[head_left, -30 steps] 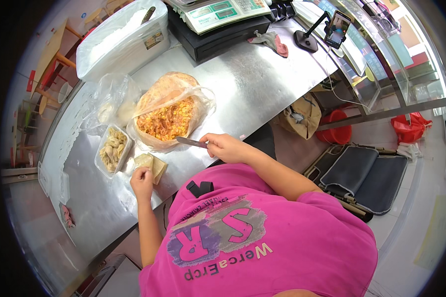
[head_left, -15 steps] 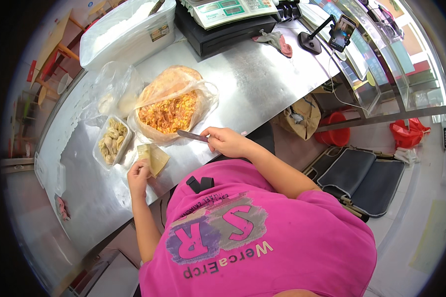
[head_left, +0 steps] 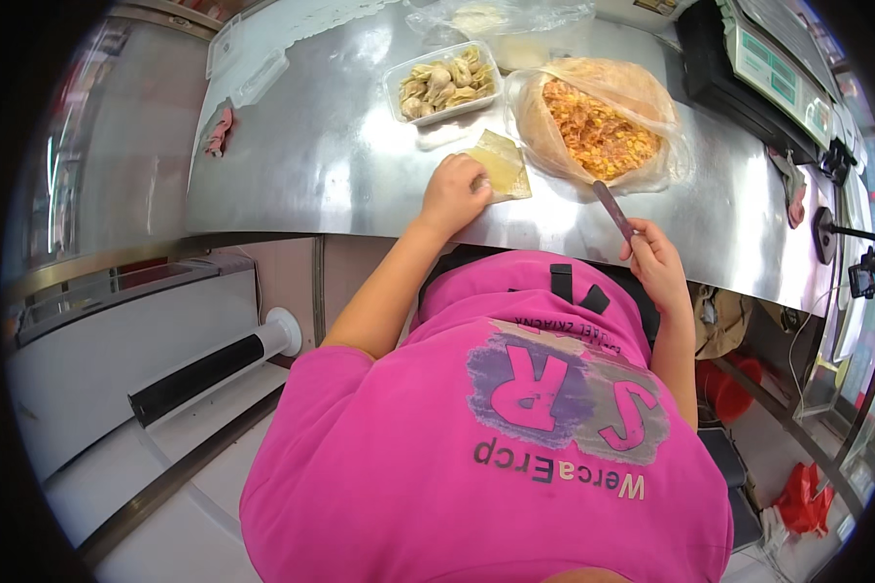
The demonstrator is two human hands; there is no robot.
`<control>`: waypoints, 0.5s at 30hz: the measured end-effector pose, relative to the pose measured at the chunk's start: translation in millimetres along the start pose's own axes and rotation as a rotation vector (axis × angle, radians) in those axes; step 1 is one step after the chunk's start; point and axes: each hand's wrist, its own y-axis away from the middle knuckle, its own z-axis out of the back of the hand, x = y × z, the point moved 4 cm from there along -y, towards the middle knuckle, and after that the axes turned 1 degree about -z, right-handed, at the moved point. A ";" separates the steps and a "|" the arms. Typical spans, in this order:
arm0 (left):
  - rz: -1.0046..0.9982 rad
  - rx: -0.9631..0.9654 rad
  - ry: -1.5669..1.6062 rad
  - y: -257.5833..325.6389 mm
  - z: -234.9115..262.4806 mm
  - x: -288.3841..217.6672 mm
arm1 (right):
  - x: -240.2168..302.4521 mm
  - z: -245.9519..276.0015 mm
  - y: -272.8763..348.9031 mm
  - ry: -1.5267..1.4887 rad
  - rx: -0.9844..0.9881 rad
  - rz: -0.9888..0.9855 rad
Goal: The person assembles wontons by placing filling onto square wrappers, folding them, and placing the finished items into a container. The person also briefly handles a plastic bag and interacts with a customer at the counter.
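Note:
My left hand (head_left: 457,194) is closed with curled fingers at the left edge of a few square yellow dough wrappers (head_left: 503,167) on the table; its fingertips are partly hidden. My right hand (head_left: 654,260) grips a flat, dark metal spreading blade (head_left: 614,211) by its near end. The blade's tip points at an open plastic bag of orange-yellow chopped filling (head_left: 601,131), just beyond it. Behind the wrappers stands a clear plastic tub (head_left: 396,89) holding several folded wontons (head_left: 447,84).
The steel table (head_left: 311,165) ends just ahead of my body. A pink rag (head_left: 220,130) lies at its left. A clear plastic bag (head_left: 554,15) is at the back. At the right are a scale (head_left: 773,73), another rag (head_left: 792,189) and a phone on a stand (head_left: 867,276).
The view has swung left, so the table things appear farther right. My left hand now rests lower against the wrappers, which lie flatter. The right hand still holds the blade by the filling bag.

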 end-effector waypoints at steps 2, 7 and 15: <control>-0.043 0.007 -0.043 -4.6 -5.1 -11.0 | 5.5 -10.7 -4.0 0.050 0.039 0.005; -0.059 0.023 -0.201 -22.7 -24.7 -15.6 | 21.8 -25.9 -8.7 0.235 0.085 0.088; 0.791 -0.060 1.224 -12.0 2.3 32.5 | 18.5 -21.3 -6.6 0.084 0.067 -0.017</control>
